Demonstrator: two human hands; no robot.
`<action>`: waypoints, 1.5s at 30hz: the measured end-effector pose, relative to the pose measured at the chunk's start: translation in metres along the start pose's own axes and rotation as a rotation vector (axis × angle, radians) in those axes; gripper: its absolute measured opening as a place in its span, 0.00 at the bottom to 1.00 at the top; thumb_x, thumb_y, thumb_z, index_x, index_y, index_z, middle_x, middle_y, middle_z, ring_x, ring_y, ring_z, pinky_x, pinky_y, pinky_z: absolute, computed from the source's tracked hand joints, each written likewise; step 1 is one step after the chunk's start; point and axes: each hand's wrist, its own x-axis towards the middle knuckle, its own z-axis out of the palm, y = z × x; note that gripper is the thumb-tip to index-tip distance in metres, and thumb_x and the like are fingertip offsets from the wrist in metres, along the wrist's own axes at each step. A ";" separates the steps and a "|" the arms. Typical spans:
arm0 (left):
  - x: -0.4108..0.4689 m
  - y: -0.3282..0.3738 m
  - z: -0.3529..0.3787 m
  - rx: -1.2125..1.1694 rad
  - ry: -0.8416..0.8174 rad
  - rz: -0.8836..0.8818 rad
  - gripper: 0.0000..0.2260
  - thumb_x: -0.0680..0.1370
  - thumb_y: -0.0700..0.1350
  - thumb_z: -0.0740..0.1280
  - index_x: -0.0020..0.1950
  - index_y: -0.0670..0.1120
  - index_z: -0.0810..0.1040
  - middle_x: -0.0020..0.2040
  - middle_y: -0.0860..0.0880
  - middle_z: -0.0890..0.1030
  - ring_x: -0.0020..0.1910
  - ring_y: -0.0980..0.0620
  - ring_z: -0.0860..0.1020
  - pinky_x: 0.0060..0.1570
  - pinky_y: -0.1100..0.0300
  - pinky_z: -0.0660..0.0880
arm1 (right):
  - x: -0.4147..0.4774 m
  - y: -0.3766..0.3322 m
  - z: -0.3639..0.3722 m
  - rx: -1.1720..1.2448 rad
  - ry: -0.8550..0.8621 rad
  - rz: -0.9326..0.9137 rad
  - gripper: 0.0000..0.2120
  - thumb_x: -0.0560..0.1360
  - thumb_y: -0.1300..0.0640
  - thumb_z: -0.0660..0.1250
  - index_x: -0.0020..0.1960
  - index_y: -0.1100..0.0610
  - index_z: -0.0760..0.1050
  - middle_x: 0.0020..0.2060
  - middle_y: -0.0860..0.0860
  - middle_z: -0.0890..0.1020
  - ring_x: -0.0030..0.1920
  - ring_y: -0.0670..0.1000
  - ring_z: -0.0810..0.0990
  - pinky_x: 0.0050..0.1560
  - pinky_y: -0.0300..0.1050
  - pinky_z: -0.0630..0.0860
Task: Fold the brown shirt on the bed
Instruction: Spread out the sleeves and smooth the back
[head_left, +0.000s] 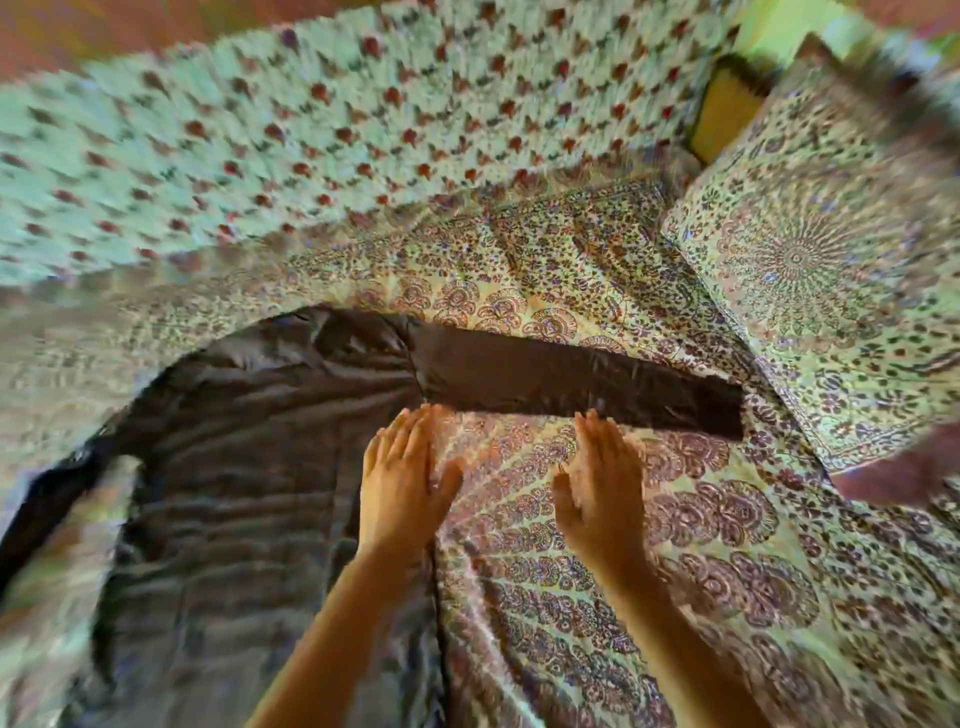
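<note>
Left hand (402, 478) flat, fingers straight, gripping nothing, at the right edge of brown shirt (234, 467), which is spread out left. Right hand (600, 483) likewise, over bedspread (727, 571), fingertips by the near edge of sleeve (571, 379). Contact unclear: blur.

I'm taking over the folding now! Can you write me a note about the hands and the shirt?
Left hand: open, fingers straight, at the right edge of the brown shirt.
Right hand: open, over the bedsheet, just below the sleeve.
Shirt: spread on the bed, sleeve stretched out to the right.
Done: shirt laid out; no fold shows.
Left: probably fold the sleeve in, then the body.
</note>
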 end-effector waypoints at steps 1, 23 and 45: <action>-0.017 -0.006 -0.018 0.000 0.024 0.003 0.31 0.73 0.60 0.56 0.70 0.45 0.68 0.69 0.46 0.72 0.69 0.44 0.68 0.68 0.48 0.63 | -0.010 -0.022 -0.004 0.008 0.006 -0.041 0.27 0.75 0.50 0.53 0.72 0.60 0.60 0.70 0.59 0.67 0.71 0.57 0.63 0.71 0.55 0.58; -0.390 -0.245 -0.269 0.083 0.434 -0.552 0.29 0.71 0.60 0.56 0.68 0.48 0.69 0.67 0.46 0.73 0.64 0.43 0.72 0.63 0.48 0.68 | -0.253 -0.420 0.071 0.139 -0.188 -0.651 0.29 0.78 0.44 0.49 0.72 0.61 0.60 0.70 0.58 0.67 0.71 0.52 0.60 0.71 0.50 0.52; -0.309 -0.496 -0.316 0.053 0.213 -0.659 0.29 0.73 0.62 0.55 0.71 0.52 0.62 0.74 0.48 0.63 0.72 0.48 0.63 0.71 0.50 0.57 | -0.179 -0.575 0.284 0.080 -0.429 -0.514 0.29 0.74 0.49 0.52 0.70 0.65 0.64 0.67 0.60 0.71 0.68 0.58 0.69 0.67 0.58 0.63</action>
